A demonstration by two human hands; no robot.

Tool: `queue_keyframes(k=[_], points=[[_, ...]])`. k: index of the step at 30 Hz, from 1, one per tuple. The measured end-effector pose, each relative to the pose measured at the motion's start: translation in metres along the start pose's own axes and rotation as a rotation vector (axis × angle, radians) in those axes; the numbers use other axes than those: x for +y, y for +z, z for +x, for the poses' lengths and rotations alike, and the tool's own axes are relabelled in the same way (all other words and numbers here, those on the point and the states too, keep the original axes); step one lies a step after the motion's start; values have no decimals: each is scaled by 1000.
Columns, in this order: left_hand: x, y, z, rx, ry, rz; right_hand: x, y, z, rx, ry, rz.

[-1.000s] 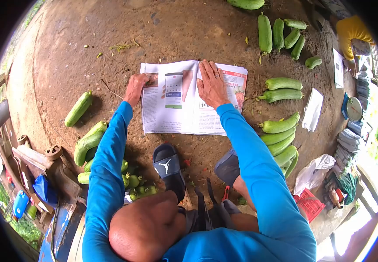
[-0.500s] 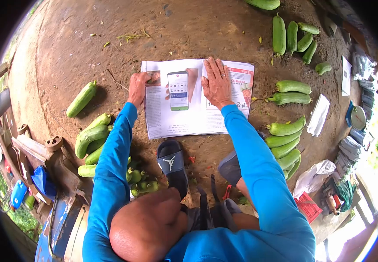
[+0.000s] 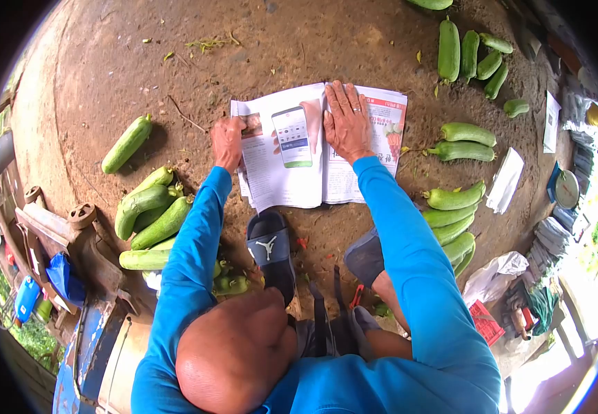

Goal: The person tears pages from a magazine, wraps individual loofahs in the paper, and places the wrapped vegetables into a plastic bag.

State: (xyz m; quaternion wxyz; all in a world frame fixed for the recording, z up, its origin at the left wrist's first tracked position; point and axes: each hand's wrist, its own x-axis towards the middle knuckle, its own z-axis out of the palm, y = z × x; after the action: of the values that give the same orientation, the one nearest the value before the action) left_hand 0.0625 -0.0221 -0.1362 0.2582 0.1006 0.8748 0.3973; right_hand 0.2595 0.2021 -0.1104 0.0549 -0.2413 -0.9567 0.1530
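Note:
A newspaper (image 3: 257,186) lies spread on the dirt ground, a large phone picture printed on its left page. At that page's outer edge, my left hand (image 3: 228,143) is closed with the paper pinched in its fingers. The page bends upward a little, and other sheets show under it. My right hand (image 3: 347,123) rests flat on the right page beside the fold, fingers extended and a ring on one of them. Green gourds lie on both sides: a single gourd (image 3: 127,144) to the left, a pile (image 3: 148,207) below it, and pairs (image 3: 467,134) to the right.
My sandalled foot (image 3: 269,241) is just below the paper. Several gourds (image 3: 449,50) lie at the upper right. Folded white paper (image 3: 505,181), a plastic bag (image 3: 496,276) and a red basket (image 3: 485,323) sit at right. Metal machinery (image 3: 71,231) stands at left.
The newspaper's left page has lifted and curved toward the fold, baring sheets beneath. My left hand has shifted slightly right and down with its edge; my right hand stays flat on the paper.

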Motion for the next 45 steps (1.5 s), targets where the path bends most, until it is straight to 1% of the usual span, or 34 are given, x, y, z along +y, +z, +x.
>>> queue_keyframes(k=[10, 12, 14, 15, 17, 18, 19, 20, 21, 23, 24, 26, 27, 29, 30, 31, 33, 34, 35, 37, 39, 41, 42, 43, 45], points=[[-36, 7, -21, 24, 247, 148, 2, 1, 1, 49, -8, -30], [-39, 7, -25, 18, 263, 165, 2, 2, 1, 46, -3, -16], [-39, 8, -31, 163, 541, 259, 2, 3, 1, 67, -17, -25], [-25, 2, -34, 167, 539, 261, 3, 3, 1, 67, -21, -23], [27, -24, -39, -116, 124, 61, 2, 1, 0, 46, -21, -45], [40, -33, -38, -178, 199, 89, 4, 1, 1, 30, -28, -37], [61, -41, -38, -156, 186, 96, 5, 1, 1, 27, -48, -21], [84, -48, -39, -214, 204, 96, 5, 0, 2, 11, -38, -36], [93, -54, -40, -268, 218, 97, 5, 0, 2, -6, -33, -49], [73, -56, -17, -450, 191, -157, 4, 0, 2, -23, -63, -22], [66, -60, -9, -421, 174, -154, 4, 2, 1, -21, -56, -44], [60, -65, 2, -572, 195, -237, 6, 7, 1, -8, -51, -67], [72, -69, -2, -551, 187, -238, 5, 8, 1, -11, -71, -58], [114, -76, -11, -736, -89, -304, 5, 7, 1, -14, -52, -68], [112, -71, -22, -595, -39, -221, 5, 8, 1, -8, -52, -67], [100, -68, -26, -594, -32, -221, 4, 6, 2, -1, -52, -69], [72, -58, -35, -592, 54, -217, 4, 4, 2, -2, -65, -65], [66, -52, -43, -508, 101, -118, 4, 4, 2, 7, -60, -54], [60, -47, -51, -502, 96, -117, 3, 3, 1, 5, -65, -49], [87, -36, -79, -285, 376, 224, 1, 2, 4, -12, -55, -99], [125, -33, -104, -298, 436, 304, 1, 4, 4, 3, -80, -85], [135, -25, -115, -369, 476, 299, 2, 4, 4, 39, -87, -48], [138, -22, -119, -320, 537, 245, 3, 1, 3, 46, -120, -48], [139, -23, -118, -319, 536, 240, 3, 1, 4, 44, -123, -52], [139, -25, -115, -427, 418, 253, 2, 3, 4, 37, -103, -84]])
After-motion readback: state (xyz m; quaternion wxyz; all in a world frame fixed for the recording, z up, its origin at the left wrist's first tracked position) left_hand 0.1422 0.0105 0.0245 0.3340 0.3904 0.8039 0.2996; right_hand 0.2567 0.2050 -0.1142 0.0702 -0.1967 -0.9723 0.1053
